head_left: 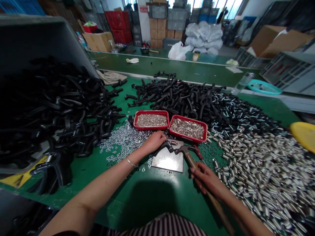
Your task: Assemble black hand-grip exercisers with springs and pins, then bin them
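My left hand (156,140) is closed in a pinch at the top left of a steel plate (167,163). What its fingertips grip is too small to make out. Just below them, a curved black handle part (168,146) lies across the plate, with a small spring (173,143) beside it. My right hand (205,178) is wrapped round the wooden shaft of a claw hammer (187,157). The hammer's head is low over the plate's right edge, close to the handle part's end. Red-handled pliers (198,152) lie behind the hammer, partly hidden.
Beyond the plate stand a red tray of tiny metal pieces (151,120) and a red tray of pins (188,128). Loose nuts (120,144) spread left; metal sleeves (261,164) heap up right. Black handles pile (182,95) behind, and fill a grey bin (76,46) at left.
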The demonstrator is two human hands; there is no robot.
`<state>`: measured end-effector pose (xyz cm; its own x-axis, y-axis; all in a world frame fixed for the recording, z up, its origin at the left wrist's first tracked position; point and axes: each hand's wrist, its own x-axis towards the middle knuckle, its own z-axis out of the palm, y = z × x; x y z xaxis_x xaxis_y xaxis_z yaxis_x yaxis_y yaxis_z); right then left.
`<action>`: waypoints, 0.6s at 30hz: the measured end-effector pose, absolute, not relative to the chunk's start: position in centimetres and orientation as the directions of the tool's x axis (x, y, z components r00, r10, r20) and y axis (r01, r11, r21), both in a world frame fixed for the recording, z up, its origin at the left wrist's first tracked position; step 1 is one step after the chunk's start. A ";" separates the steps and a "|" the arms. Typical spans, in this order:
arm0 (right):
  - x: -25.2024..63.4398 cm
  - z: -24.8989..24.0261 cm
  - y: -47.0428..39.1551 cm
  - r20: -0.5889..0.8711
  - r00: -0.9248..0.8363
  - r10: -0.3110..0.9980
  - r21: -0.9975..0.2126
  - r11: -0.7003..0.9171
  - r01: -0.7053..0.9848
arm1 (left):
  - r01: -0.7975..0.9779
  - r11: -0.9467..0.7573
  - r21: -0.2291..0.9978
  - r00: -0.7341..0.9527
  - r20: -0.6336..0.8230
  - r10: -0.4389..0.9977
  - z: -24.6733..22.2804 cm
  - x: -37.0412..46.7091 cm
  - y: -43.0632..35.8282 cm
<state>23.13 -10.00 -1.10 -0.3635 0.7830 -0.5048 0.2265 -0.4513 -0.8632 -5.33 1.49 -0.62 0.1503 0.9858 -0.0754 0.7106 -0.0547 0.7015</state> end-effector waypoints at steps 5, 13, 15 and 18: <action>23.7 -1.6 -10.5 -0.509 -0.327 0.796 -0.860 -0.458 0.224 | 0.762 -0.072 0.643 0.184 -0.108 0.977 0.0 -5.1 1.3; 24.9 -0.4 -10.5 -0.415 -0.188 0.890 -0.872 -0.330 0.361 | 0.757 -0.529 0.383 0.561 0.033 0.827 2.0 -4.4 1.9; 25.3 0.4 -10.0 -0.367 -0.192 0.910 -0.845 -0.240 0.478 | 0.714 -0.599 0.362 0.624 0.058 0.779 2.0 -4.5 1.7; 25.6 2.0 -9.2 -0.216 -0.215 0.952 -0.769 -0.031 0.638 | 0.802 -0.488 0.346 0.491 0.086 0.867 1.2 -4.5 -0.1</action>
